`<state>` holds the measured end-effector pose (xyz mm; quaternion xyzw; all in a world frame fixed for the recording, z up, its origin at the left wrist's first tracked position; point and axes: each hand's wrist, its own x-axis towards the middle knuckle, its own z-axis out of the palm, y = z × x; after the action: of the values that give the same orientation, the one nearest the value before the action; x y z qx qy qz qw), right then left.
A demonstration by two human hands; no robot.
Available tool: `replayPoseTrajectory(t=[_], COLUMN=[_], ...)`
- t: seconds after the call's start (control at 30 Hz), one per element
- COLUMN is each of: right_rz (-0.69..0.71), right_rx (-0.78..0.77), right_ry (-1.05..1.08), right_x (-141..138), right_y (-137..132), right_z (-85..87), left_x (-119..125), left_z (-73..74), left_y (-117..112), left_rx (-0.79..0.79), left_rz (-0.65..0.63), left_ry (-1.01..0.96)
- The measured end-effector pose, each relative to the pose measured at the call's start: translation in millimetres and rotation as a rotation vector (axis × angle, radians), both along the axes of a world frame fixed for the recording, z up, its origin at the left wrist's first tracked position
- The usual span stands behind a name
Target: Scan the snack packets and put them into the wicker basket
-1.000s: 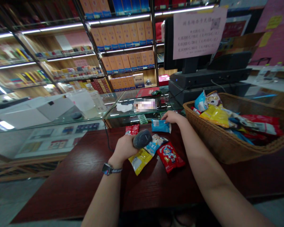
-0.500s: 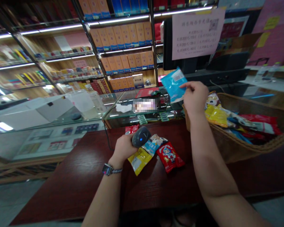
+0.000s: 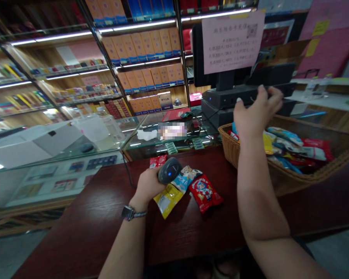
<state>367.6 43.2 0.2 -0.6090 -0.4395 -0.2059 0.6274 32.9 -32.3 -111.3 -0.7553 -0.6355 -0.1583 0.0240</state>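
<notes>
My left hand (image 3: 148,185) is wrapped round a dark barcode scanner (image 3: 170,170) with a lit blue light, held above the table. Below and beside it lie a yellow snack bag (image 3: 168,200), a blue-and-white snack bag (image 3: 184,179), a red snack bag with a cartoon figure (image 3: 205,192) and another red packet (image 3: 158,161). My right hand (image 3: 254,114) is raised over the left end of a wicker basket (image 3: 231,149), fingers spread and nothing in them. Inside the basket are several colourful snack bags (image 3: 285,135), partly hidden by my forearm.
Behind the dark red table (image 3: 104,217) stands a glass counter (image 3: 133,143). A monitor with a pink paper notice (image 3: 232,44) rises at the back. To the left is a white box (image 3: 43,143). Shelves of orange boxes (image 3: 151,79) line the wall.
My right hand has let go of the blue snack bag and moved right, its fingers now spread above the basket. My left hand keeps the scanner almost in place.
</notes>
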Motion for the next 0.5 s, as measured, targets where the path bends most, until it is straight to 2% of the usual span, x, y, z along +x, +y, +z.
replayPoseTrajectory(t=[0.1, 0.17, 0.23, 0.3, 0.37, 0.43, 0.5], right_rz=[0.392, 0.702, 0.946, 1.08, 1.15, 1.265, 1.372], right_rx=[-0.244, -0.519, -0.852, -1.168, -1.389, -1.532, -1.596], right_ry=[-0.123, -0.234, -0.394, -0.574, -0.703, -0.784, -0.82], right_x=[-20.3, -37.9, -58.0, -79.3, -100.6, -120.5, -137.6], right_y=[13.8, 24.8, 37.4, 48.6, 54.0, 51.5, 43.2], right_z=[-4.9, -15.7, -32.8, -53.0, -71.3, -84.3, -91.8], left_x=[-1.4, -2.3, -3.0, -3.4, -3.8, -4.5, -5.2], left_z=[-0.5, -0.6, -0.7, -0.9, -1.4, -2.2, -3.0], left_y=[0.2, 0.1, 0.0, 0.0, 0.4, 1.0, 1.7], left_rx=[0.006, 0.017, 0.037, 0.061, 0.085, 0.105, 0.118], left_rz=[0.015, 0.02, 0.025, 0.026, 0.022, 0.016, 0.01], left_ry=[-0.011, -0.031, -0.056, -0.08, -0.098, -0.115, -0.127])
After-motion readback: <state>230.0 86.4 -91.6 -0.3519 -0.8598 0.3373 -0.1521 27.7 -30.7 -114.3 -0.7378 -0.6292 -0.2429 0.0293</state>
